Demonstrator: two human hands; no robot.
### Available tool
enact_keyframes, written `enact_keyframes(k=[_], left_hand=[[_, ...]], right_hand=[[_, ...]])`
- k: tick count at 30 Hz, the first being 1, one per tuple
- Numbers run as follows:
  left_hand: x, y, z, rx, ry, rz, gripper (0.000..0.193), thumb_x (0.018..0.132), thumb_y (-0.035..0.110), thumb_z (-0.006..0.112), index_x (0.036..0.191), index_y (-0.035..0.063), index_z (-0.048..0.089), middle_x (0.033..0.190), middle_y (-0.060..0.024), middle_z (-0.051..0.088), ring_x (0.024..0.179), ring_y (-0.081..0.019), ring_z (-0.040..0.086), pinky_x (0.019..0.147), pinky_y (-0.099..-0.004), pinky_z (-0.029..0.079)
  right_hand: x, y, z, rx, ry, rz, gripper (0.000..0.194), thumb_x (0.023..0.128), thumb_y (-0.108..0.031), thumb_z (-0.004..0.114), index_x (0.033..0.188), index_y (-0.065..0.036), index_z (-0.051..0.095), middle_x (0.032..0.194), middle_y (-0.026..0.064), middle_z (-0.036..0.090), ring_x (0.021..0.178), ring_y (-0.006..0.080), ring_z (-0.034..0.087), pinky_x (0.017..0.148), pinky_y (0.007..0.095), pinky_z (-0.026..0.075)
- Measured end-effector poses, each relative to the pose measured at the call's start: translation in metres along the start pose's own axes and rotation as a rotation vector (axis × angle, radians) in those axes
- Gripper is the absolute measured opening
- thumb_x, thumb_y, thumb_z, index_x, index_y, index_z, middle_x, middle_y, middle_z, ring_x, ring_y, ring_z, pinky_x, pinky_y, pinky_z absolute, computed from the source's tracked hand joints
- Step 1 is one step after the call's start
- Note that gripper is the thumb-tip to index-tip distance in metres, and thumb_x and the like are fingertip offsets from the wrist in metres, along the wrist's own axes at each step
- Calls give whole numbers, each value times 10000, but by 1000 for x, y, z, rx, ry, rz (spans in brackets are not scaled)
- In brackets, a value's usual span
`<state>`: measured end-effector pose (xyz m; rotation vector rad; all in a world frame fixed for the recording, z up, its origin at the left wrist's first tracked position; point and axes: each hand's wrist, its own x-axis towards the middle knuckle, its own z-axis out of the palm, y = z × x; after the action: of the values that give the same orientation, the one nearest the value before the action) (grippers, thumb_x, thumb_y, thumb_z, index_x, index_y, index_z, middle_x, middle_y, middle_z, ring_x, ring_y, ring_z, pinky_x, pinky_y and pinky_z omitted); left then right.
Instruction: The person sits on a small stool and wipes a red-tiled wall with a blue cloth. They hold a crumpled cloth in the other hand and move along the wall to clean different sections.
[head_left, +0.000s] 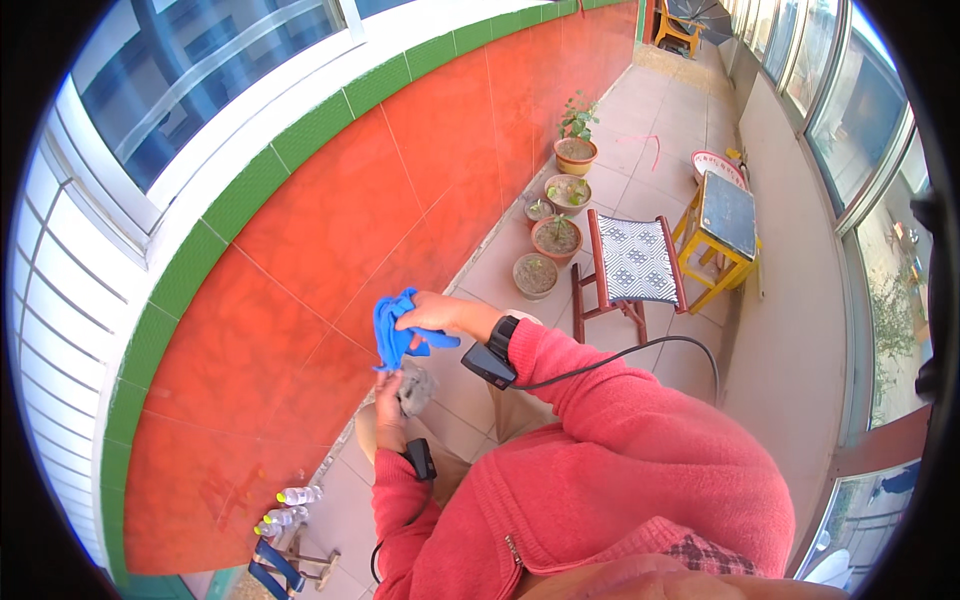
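A crumpled blue cloth (393, 327) is gripped in my right hand (431, 311), in front of the orange tiled wall. Part of it hangs down towards my left hand (388, 401), whose fingertips are at its lower end; whether they touch it is hard to tell. My left hand is closed around the side of a grey crumpled bundle (417, 388), which looks like cloth. Its underside is hidden. Black devices are strapped to both wrists, the right wrist device (489, 364) trailing a cable. My knees are bent below the hands.
Several potted plants (556, 237) line the foot of the orange wall (300, 330). A folding stool (637, 259) with a patterned seat stands beside a yellow-legged stool (729, 214) and an enamel basin (718, 166). Plastic bottles (289, 516) and a blue-strapped folding stool (277, 568) are at lower left.
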<state>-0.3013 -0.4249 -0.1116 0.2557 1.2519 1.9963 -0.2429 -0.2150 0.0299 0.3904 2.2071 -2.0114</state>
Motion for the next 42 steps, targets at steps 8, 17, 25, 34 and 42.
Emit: enact_keyframes(k=[8, 17, 25, 34, 42], left_hand=[[-11, -1, 19, 226, -9, 349, 173, 967, 185, 542, 1025, 28, 585, 961, -14, 598, 885, -160, 574, 801, -307, 459], [-8, 47, 12, -332, 295, 257, 293, 998, 223, 495, 1203, 47, 607, 1039, -57, 672, 917, -171, 644, 770, -326, 531], [-19, 61, 77, -140, 89, 294, 309, 1002, 218, 512, 1232, 24, 581, 1059, -89, 671, 888, -186, 664, 765, -331, 549], [-33, 73, 96, -230, -148, -100, 466, 1023, 368, 441, 1344, 36, 504, 1217, -116, 628, 1053, -246, 628, 919, -397, 516], [-16, 81, 18, -552, -19, 115, 402, 985, 292, 493, 1304, 56, 557, 1059, -98, 681, 945, -253, 656, 849, -404, 539]], right_hand=[[-35, -19, 36, 84, -329, -12, 346, 945, -321, 595, 1025, 11, 656, 931, 126, 692, 767, 232, 705, 695, 354, 576], [-24, 22, -12, -87, 166, -42, 414, 934, -328, 616, 1185, 2, 609, 964, 129, 684, 843, 229, 695, 688, 351, 560], [-46, 1, 5, 177, 219, -150, 686, 883, -426, 681, 1434, -118, 414, 1287, 82, 563, 1098, 222, 564, 841, 399, 494], [-59, 2, -1, 321, -9, -159, 467, 878, -376, 701, 1232, -85, 613, 1098, 58, 663, 981, 189, 634, 765, 351, 539], [-41, -36, -50, 584, 518, -396, 306, 915, -238, 673, 1140, -39, 617, 983, 69, 685, 826, 162, 663, 641, 293, 543]])
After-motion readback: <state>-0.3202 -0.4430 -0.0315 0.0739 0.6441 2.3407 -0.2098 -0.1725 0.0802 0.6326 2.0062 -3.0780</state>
